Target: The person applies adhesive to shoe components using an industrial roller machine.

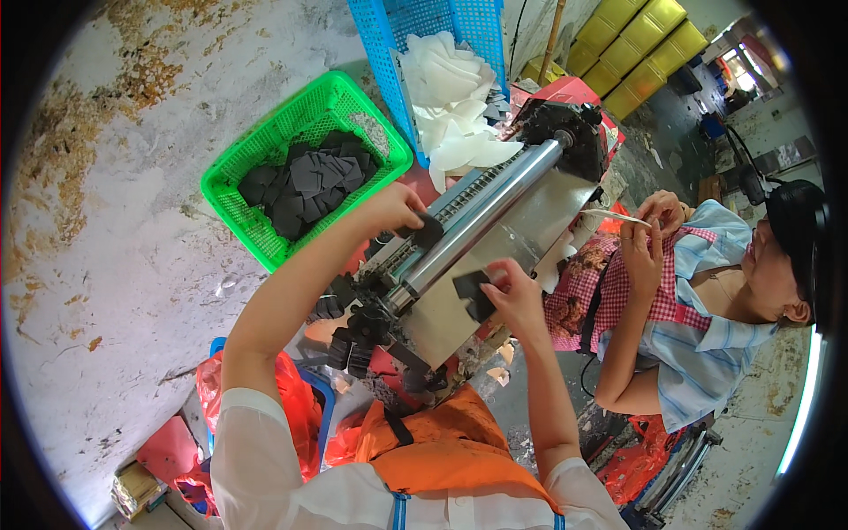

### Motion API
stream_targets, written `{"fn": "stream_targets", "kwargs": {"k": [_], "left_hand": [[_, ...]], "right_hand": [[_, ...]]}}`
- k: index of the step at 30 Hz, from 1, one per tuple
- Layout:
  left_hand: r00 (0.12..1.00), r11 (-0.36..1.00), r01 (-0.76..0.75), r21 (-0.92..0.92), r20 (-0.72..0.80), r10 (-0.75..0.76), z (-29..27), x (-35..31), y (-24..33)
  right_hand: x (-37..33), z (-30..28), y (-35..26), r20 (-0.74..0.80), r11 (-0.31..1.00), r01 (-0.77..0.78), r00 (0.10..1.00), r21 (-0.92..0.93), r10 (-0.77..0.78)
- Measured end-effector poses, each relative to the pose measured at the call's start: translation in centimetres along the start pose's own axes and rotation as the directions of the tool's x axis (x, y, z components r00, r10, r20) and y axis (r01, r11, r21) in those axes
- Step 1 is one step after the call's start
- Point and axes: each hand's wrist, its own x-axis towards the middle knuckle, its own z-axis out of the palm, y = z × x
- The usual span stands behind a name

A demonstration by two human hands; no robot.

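The left hand [399, 210] pinches a flat black piece [428, 231] between thumb and fingers at the left edge of the roller machine [499, 240], beside its steel roller [484, 216]. The right hand [514, 296] pinches a second black piece [474, 290] over the metal plate [528, 231], toward its right edge; contact with the plate cannot be determined. Loose black pieces [309, 181] lie heaped inside a green basket [231, 150]. A co-worker [658, 305] at right holds a thin pale strip [617, 215].
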Motion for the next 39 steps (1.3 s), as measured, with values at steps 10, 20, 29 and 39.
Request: {"fn": "stream_targets", "kwargs": {"k": [10, 20, 29, 39], "left_hand": [[0.973, 0.953, -0.227, -0.198, -0.077, 0.216, 1.1, 1.6, -3.5], [0.099, 0.978, 0.182, 0.099, -0.992, 0.082, -14.3, -5.9, -16.2], [0.082, 0.987, -0.069, 0.144, -0.985, 0.149, 2.2, -15.9, -16.0], [0.73, 0.908, 0.312, -0.279, -0.541, -0.417, 22.6, -18.2, -22.0]], "right_hand": [[-10.5, 3.8, 8.0, -0.232, 0.984, 0.177, 0.959, 0.033, -0.165], [-12.4, 10.2, 9.7, 0.407, 0.815, 0.47, 0.854, -0.34, -0.322], [-11.3, 13.0, 13.4, 0.442, 0.793, 0.579, 0.772, -0.189, -0.458], [-9.6, 15.6, 15.0, 0.478, 0.896, 0.391, 0.841, -0.212, -0.254]]}}
